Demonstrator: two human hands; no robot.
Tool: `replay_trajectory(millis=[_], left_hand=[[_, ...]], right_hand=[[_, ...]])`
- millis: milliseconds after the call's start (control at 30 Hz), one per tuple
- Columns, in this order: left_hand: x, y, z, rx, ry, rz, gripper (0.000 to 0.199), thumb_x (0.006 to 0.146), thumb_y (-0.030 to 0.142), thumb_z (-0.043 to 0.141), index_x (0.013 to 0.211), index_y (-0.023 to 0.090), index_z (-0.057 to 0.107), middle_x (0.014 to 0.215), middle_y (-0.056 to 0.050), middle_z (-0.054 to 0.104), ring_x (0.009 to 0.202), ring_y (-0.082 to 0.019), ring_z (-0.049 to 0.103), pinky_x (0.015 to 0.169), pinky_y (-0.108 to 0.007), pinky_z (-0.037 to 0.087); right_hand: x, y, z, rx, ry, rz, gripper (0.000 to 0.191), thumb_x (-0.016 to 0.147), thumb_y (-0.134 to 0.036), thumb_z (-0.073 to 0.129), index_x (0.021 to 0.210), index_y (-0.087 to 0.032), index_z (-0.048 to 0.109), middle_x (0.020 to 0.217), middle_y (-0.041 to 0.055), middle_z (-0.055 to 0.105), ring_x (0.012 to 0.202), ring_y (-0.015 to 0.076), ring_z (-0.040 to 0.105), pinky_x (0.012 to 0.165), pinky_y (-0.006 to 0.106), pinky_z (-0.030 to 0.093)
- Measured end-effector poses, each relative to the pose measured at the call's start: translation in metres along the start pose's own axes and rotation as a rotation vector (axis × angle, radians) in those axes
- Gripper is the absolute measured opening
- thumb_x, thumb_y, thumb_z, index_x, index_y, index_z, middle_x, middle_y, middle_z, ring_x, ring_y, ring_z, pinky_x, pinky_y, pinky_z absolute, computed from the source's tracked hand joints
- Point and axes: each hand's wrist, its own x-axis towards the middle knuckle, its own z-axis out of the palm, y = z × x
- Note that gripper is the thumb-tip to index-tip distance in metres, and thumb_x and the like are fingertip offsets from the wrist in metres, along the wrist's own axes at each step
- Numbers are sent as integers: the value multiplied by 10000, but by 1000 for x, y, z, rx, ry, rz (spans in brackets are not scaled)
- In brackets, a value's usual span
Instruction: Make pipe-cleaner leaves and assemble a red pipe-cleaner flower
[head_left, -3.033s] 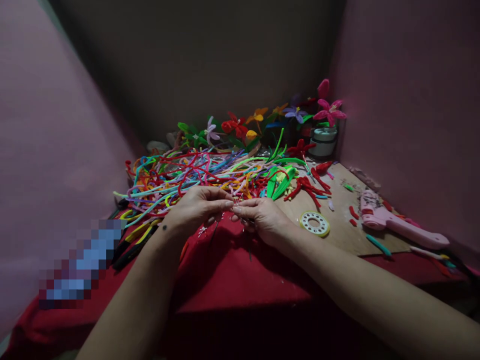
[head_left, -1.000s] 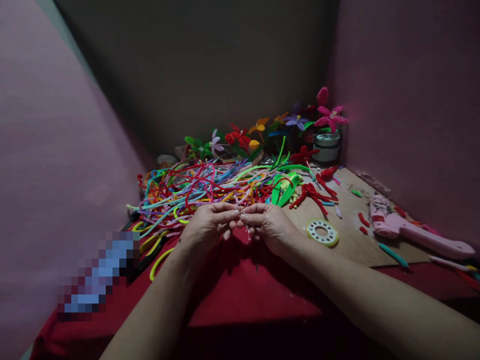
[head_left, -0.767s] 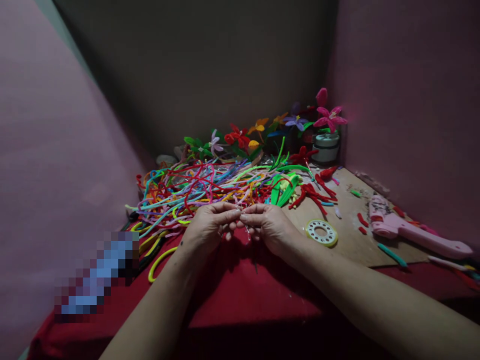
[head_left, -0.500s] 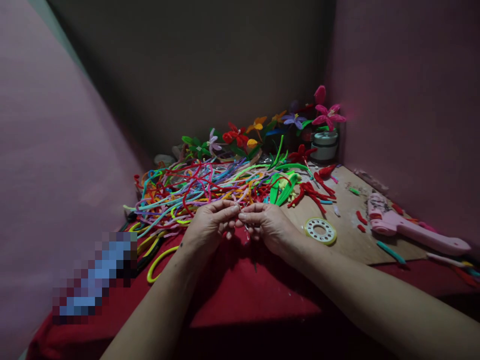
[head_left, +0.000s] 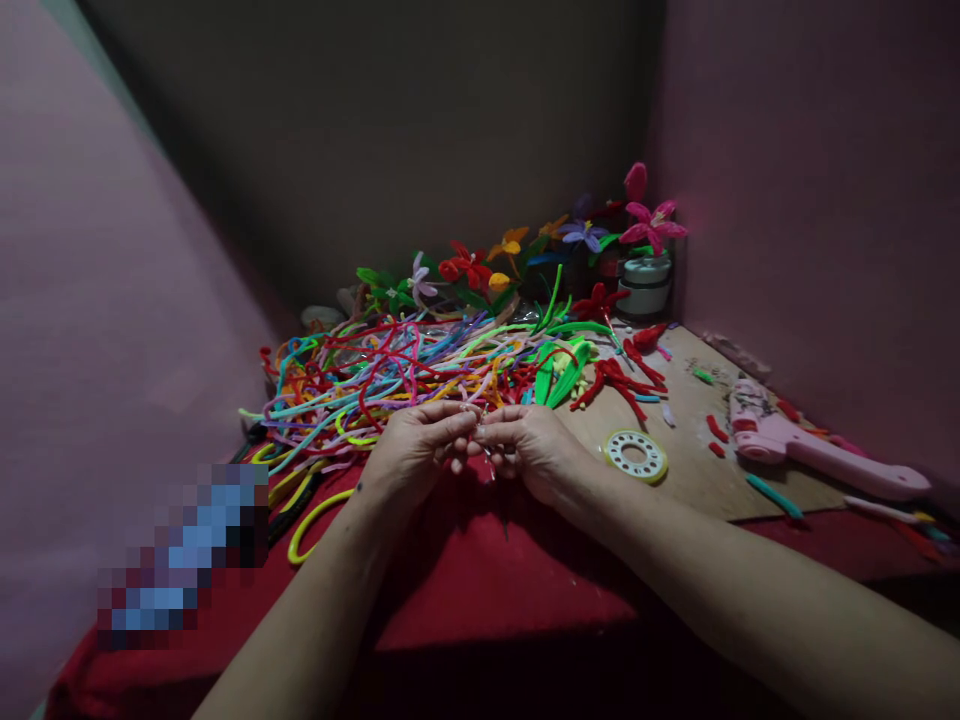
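Note:
My left hand [head_left: 420, 440] and my right hand [head_left: 532, 448] meet above the red cloth, fingertips pinched close together. Between them is a thin, pale, wire-like stem [head_left: 491, 468], whose lower end pokes out under the right fingers. Most of it is hidden by the fingers, so its kind cannot be made out. Just behind the hands lies a tangled heap of coloured pipe cleaners [head_left: 390, 365]. Green pipe-cleaner leaves [head_left: 551, 378] rest beyond my right hand, and a roll of clear tape on a white spool [head_left: 636, 457] lies to its right.
Finished pipe-cleaner flowers [head_left: 465, 265] stand along the back wall, a pink one [head_left: 654, 226] by a grey jar [head_left: 645, 287]. A pink handled tool [head_left: 825, 462] and cut pieces lie on the wooden board [head_left: 697, 490]. Yellow-handled pliers [head_left: 315, 525] sit at left.
The whole view has shifted slightly, with the background sliding a little left. Both hands keep their pinch, with only tiny finger movement around the thin stem.

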Motion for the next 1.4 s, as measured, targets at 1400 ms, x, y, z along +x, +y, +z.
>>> replay_trajectory(millis=[1400], left_hand=[[2,4,-7,88,20,-6,179,591,245,724,675,116,631,515,26,532,381,-18,424,375,-131,308]], right_hand=[[-2,2,0,-403,-6,-232,202,685,-241,553,520,-129,520,383,-57,409,342,27,305,374,193,197]])
